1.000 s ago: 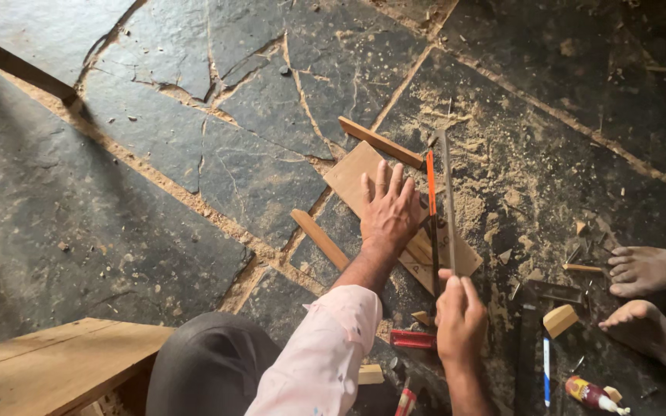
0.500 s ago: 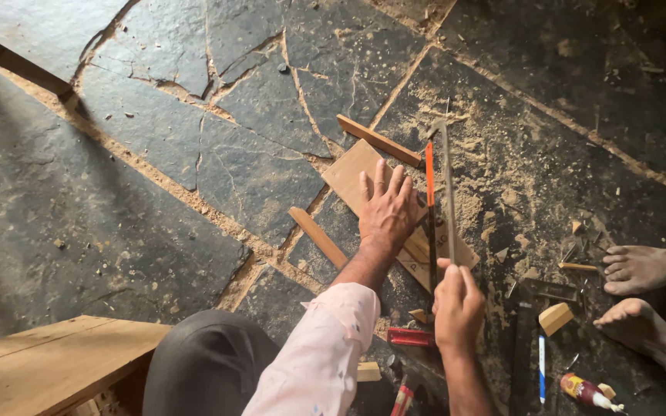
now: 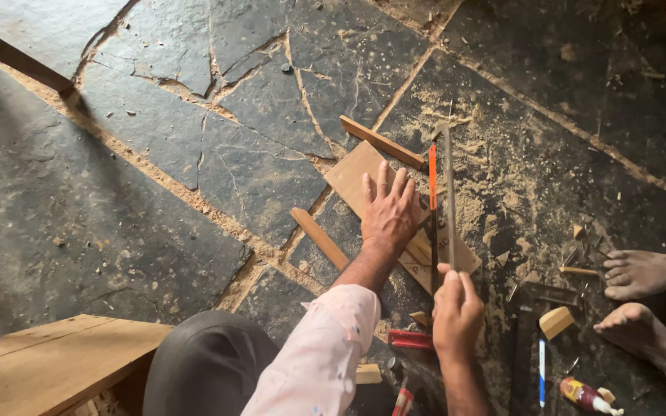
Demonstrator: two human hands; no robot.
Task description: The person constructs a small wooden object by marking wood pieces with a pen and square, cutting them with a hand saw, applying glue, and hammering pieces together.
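While pinning the wooden board [image 3: 364, 181] flat to the stone floor [image 3: 194, 169], sawing along its right edge.

Left hand [image 3: 387, 212] spread palm-down on the board, fingers splayed wide, gripping nothing, just pressing. Right hand [image 3: 456, 308] curled shut round the handle of the hacksaw [image 3: 441, 200], its orange-ended frame running away from the body just beside the left fingertips. Board lying across two wooden battens [image 3: 320, 237], sawdust [image 3: 495, 162] heaped to the right. Likely best done with long, light strokes, blade kept square to the board, weight well down through the left palm, fingertips kept clear of the blade. Another person's bare feet [image 3: 641, 273] near the right, beside a wood offcut [image 3: 555, 321] and a blue pen [image 3: 542, 371].
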